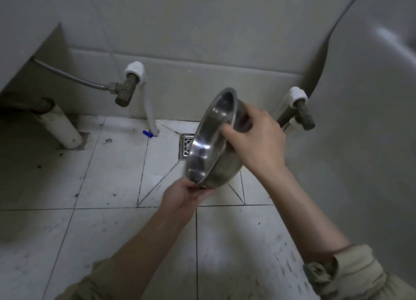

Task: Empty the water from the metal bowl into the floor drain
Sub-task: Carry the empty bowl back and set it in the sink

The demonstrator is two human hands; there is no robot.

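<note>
My left hand pinches the near rim of the metal bowl; my right hand grips its right side. It hangs tipped almost on edge, mouth leftward, above the floor drain. I'd hold the low lip over that drain so drips land inside.
</note>
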